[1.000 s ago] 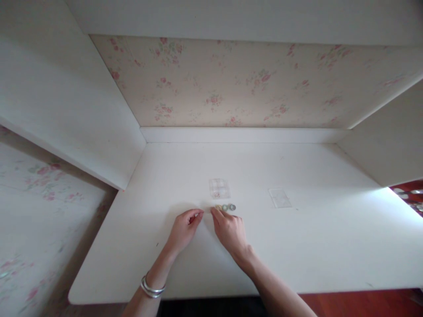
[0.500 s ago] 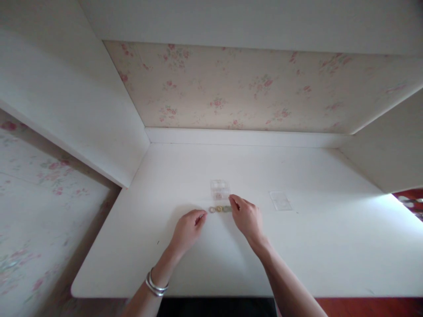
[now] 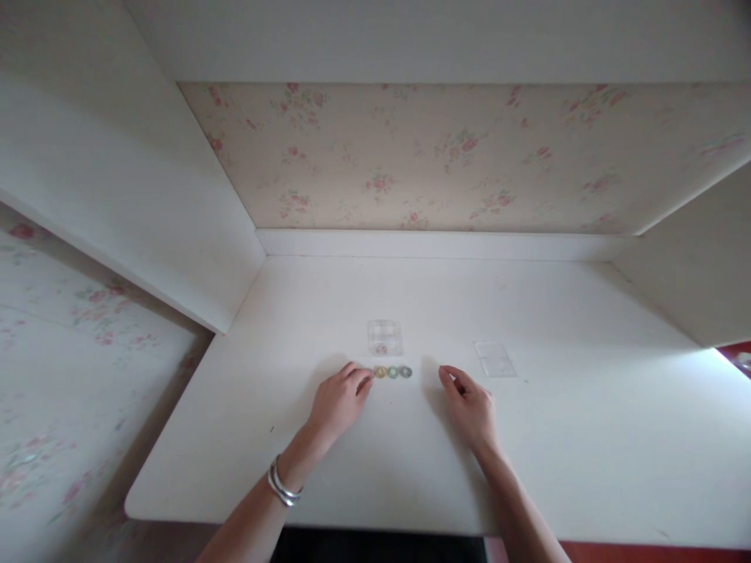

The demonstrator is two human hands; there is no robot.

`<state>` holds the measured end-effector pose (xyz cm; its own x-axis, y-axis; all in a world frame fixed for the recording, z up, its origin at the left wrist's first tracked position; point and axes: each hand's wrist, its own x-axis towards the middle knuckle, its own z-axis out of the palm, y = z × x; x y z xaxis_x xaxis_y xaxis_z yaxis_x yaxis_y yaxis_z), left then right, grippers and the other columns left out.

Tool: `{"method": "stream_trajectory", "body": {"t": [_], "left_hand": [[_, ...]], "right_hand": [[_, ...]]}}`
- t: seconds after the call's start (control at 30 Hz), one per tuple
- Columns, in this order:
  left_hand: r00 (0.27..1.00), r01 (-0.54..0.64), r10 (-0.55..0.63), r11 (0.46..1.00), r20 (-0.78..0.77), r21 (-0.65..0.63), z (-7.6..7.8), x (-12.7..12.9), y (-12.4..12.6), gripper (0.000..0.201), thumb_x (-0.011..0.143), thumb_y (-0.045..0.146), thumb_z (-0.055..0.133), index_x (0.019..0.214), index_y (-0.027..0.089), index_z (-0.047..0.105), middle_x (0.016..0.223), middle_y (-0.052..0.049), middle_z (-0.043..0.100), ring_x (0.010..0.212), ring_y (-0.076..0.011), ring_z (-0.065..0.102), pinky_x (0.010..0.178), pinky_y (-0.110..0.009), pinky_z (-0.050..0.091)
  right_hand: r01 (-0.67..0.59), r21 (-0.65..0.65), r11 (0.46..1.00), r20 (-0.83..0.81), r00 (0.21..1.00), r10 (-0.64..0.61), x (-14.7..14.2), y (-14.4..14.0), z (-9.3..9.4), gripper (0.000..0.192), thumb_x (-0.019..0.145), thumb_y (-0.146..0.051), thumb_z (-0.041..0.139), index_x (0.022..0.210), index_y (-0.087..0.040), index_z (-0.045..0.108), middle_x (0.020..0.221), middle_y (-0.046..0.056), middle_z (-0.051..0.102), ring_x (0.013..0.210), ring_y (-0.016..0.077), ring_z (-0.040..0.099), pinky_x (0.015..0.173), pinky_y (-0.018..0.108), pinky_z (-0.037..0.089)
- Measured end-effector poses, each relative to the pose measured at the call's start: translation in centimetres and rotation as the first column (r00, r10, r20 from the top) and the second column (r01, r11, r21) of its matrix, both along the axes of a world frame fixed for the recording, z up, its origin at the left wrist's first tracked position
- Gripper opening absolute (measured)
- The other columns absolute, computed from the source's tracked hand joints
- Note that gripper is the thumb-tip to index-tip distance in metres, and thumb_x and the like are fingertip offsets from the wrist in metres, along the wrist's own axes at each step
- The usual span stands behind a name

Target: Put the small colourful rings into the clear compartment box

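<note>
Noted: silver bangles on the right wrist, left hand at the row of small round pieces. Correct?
Not the wrist: the head view shows the silver bangles on the left wrist. The left hand is indeed at the row of small round pieces.

left hand (image 3: 339, 403): fingers (image 3: 355, 375) bent | right hand (image 3: 471, 408): fingers bent | hands apart

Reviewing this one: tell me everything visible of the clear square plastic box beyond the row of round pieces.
The clear, square, plastic-looking box lies flat on the white tabletop, just beyond the row of small coloured round pieces. Faint lines inside look like dividers. A small reddish item shows in its near part, too small to identify. Neither the left hand nor the right hand touches the box; the left is nearer. Whether a lid covers it, I cannot tell.
</note>
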<state>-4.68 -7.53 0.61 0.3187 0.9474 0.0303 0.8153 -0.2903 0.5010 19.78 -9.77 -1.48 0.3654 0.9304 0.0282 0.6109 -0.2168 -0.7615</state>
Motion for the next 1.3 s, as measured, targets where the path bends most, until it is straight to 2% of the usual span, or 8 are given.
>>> {"method": "stream_trajectory", "body": {"t": [0.1, 0.33, 0.53, 0.77, 0.9, 1.0, 1.17, 1.3], "left_hand": [[1.000, 0.004, -0.004, 1.000, 0.018, -0.002, 0.1, 0.3, 0.1, 0.020, 0.090, 0.027, 0.044, 0.093, 0.025, 0.064, 0.091, -0.002, 0.064, 0.079, -0.0137, 0.061, 0.072, -0.023, 0.045], [0.972, -0.041, 0.057, 0.996, 0.226, -0.075, 0.6, 0.0, 1.3, 0.026, 0.088, 0.035, 0.046, 0.089, 0.020, 0.067, 0.082, -0.003, 0.064, 0.070, -0.0142, 0.057, 0.068, -0.025, 0.045], [0.969, -0.057, 0.057, 0.998, 0.242, -0.007, 1.7, 1.0, 3.4, 0.026, 0.087, 0.034, 0.046, 0.091, 0.019, 0.067, 0.084, -0.004, 0.065, 0.071, -0.0141, 0.057, 0.069, -0.026, 0.045], [0.971, -0.010, -0.001, 0.999, 0.240, 0.044, 1.1, 2.7, 5.9, 0.022, 0.086, 0.028, 0.049, 0.090, 0.020, 0.069, 0.087, -0.004, 0.066, 0.080, -0.0154, 0.060, 0.074, -0.026, 0.046], [0.946, -0.093, 0.093, 0.996, 0.309, -0.016, 0.9, 1.4, 5.2, 0.024, 0.085, 0.032, 0.049, 0.093, 0.019, 0.068, 0.086, -0.003, 0.067, 0.073, -0.0144, 0.060, 0.069, -0.025, 0.046], [0.933, -0.134, 0.145, 0.989, 0.329, -0.057, 0.8, -0.3, 3.7, 0.026, 0.085, 0.036, 0.049, 0.093, 0.019, 0.068, 0.081, -0.003, 0.067, 0.069, -0.0140, 0.059, 0.065, -0.024, 0.046], [0.909, -0.162, 0.214, 0.972, 0.359, -0.170, 0.0, -2.3, 1.1, 0.029, 0.085, 0.039, 0.049, 0.094, 0.019, 0.067, 0.084, -0.004, 0.068, 0.070, -0.0146, 0.059, 0.067, -0.025, 0.046], [0.878, -0.150, 0.252, 0.952, 0.406, -0.267, -0.4, -2.7, -0.1, 0.031, 0.084, 0.041, 0.048, 0.095, 0.018, 0.067, 0.087, -0.004, 0.067, 0.072, -0.0149, 0.058, 0.066, -0.025, 0.045]], "right_hand": [[-0.020, 0.003, 1.000, -0.032, 0.999, 0.020, 0.1, 0.0, 0.0, 0.048, 0.082, -0.057, 0.042, 0.090, -0.019, 0.071, 0.058, 0.001, 0.059, 0.053, 0.0135, 0.051, 0.053, 0.023, 0.038], [-0.064, 0.023, 0.998, -0.048, 0.997, 0.065, 0.4, 0.0, -0.3, 0.048, 0.083, -0.055, 0.041, 0.090, -0.018, 0.071, 0.058, 0.001, 0.058, 0.052, 0.0131, 0.050, 0.053, 0.022, 0.038], [-0.081, 0.049, 0.996, -0.044, 0.996, 0.083, 0.5, 0.0, -0.3, 0.049, 0.083, -0.056, 0.040, 0.089, -0.019, 0.071, 0.057, 0.001, 0.060, 0.051, 0.0134, 0.051, 0.053, 0.023, 0.039], [-0.092, 0.058, 0.994, -0.029, 0.995, 0.094, 0.6, -0.4, -0.2, 0.046, 0.085, -0.054, 0.039, 0.091, -0.019, 0.070, 0.059, 0.001, 0.061, 0.052, 0.0136, 0.052, 0.054, 0.023, 0.039], [-0.116, 0.055, 0.992, 0.000, 0.993, 0.116, 0.6, -0.8, -0.3, 0.043, 0.087, -0.051, 0.039, 0.092, -0.020, 0.069, 0.060, 0.000, 0.061, 0.052, 0.0130, 0.053, 0.054, 0.022, 0.039], [-0.211, 0.066, 0.975, 0.100, 0.974, 0.204, -0.5, -1.4, 0.1, 0.039, 0.090, -0.045, 0.038, 0.094, -0.021, 0.068, 0.069, 0.002, 0.066, 0.057, 0.0127, 0.058, 0.056, 0.021, 0.040], [-0.465, -0.073, 0.882, 0.310, 0.831, 0.463, -4.9, -2.3, 1.6, 0.032, 0.093, -0.033, 0.035, 0.095, -0.027, 0.066, 0.079, 0.001, 0.070, 0.069, 0.0137, 0.064, 0.060, 0.020, 0.040], [-0.501, -0.214, 0.839, 0.413, 0.732, 0.542, -8.3, -1.7, 2.5, 0.029, 0.093, -0.032, 0.037, 0.114, -0.034, 0.057, 0.085, -0.001, 0.070, 0.069, 0.0158, 0.066, 0.058, 0.022, 0.040]]}}
